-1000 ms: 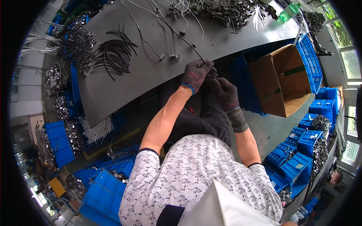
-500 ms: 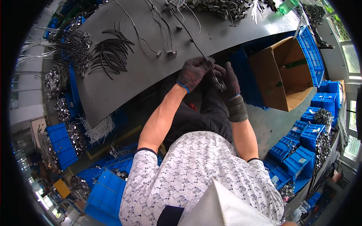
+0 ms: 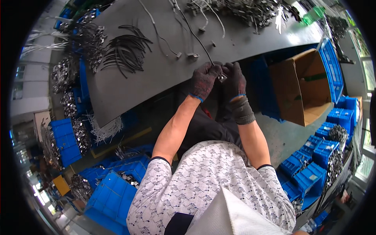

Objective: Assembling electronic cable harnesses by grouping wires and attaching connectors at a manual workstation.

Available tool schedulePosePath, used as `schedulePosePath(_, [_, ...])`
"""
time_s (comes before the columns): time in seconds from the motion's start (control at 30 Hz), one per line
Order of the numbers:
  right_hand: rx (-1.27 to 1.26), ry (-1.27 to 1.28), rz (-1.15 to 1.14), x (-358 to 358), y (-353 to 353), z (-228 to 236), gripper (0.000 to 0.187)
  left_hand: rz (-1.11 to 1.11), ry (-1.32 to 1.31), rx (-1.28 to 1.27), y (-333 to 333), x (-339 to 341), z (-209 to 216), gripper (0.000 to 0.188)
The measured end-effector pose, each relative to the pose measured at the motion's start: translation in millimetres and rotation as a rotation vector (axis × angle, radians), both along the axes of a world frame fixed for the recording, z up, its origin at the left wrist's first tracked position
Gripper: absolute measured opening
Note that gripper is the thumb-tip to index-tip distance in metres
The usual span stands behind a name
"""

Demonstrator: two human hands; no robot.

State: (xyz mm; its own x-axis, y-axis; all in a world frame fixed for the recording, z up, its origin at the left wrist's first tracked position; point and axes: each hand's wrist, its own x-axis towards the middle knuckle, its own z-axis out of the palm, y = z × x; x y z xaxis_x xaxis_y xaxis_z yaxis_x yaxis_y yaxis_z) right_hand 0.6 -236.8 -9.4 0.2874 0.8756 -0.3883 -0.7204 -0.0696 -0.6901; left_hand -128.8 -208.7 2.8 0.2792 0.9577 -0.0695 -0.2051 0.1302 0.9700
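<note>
Left hand [image 3: 203, 80], right hand [image 3: 234, 80] pinch black cable [image 3: 196, 37] end over grey table [image 3: 156, 74]; cardboard box [image 3: 301, 90] beside.

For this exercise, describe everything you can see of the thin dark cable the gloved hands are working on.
The dark cable is a thin, flexible black lead, seemingly rubber-coated. It runs from the far side of the grey table in a gentle curve toward the person. Its near end sits pinched between the left hand and right hand, both in dark knit gloves, where a small shiny metal piece shows. Its far end is lost among other parts.
</note>
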Motion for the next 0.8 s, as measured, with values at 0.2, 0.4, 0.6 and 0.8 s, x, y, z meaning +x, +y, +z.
schedulePosePath(0.2, [-0.119, -0.810, -0.075, 23, 28, -49, 0.028, 0.063, 0.966, 0.045, 120, -72, -13, 0.033])
schedulePosePath(0.4, [-0.173, -1.120, -0.042, 47, 81, -93, 0.039, 0.537, 1.112, 0.111, 146, -142, -64, 0.036])
schedulePosePath(0.6, [-0.537, -1.303, 0.245, 31, 169, -81, 0.066, 0.478, 1.517, -0.059, 227, -200, -111, 0.031])
schedulePosePath(0.8, [-0.586, -1.251, 0.203, 24, 192, -71, 0.048, 0.360, 1.607, -0.108, 259, -216, -170, 0.027])
